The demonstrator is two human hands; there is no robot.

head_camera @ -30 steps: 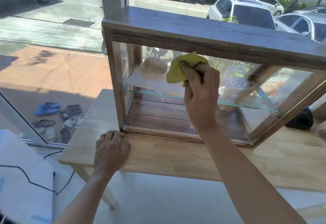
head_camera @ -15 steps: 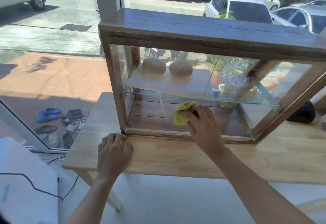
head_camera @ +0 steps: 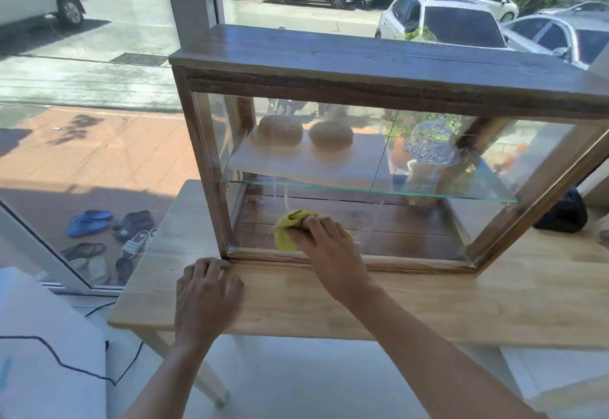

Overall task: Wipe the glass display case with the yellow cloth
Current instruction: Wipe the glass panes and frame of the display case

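Observation:
The glass display case (head_camera: pixel 379 88), framed in dark wood, stands on a light wooden table (head_camera: pixel 428 306). My right hand (head_camera: pixel 326 243) grips the bunched yellow cloth (head_camera: pixel 290 225) and presses it against the lower left part of the front glass pane, just above the bottom frame. My left hand (head_camera: pixel 206 293) rests palm down on the table, fingers slightly bent, fingertips touching the case's front left corner. Streaks of wetness run down the glass above the cloth.
Inside the case two round loaves (head_camera: pixel 280 130) lie on a white board on the glass shelf, with a glass dome (head_camera: pixel 430 143) to the right. A dark bag (head_camera: pixel 562 212) lies on the table at the right. Shoes (head_camera: pixel 108 230) lie beyond the window; a white cushion (head_camera: pixel 39 352) sits at lower left.
My right hand has swept the cloth from the upper part of the glass down to the bottom and slightly left. My left hand has stayed on the table.

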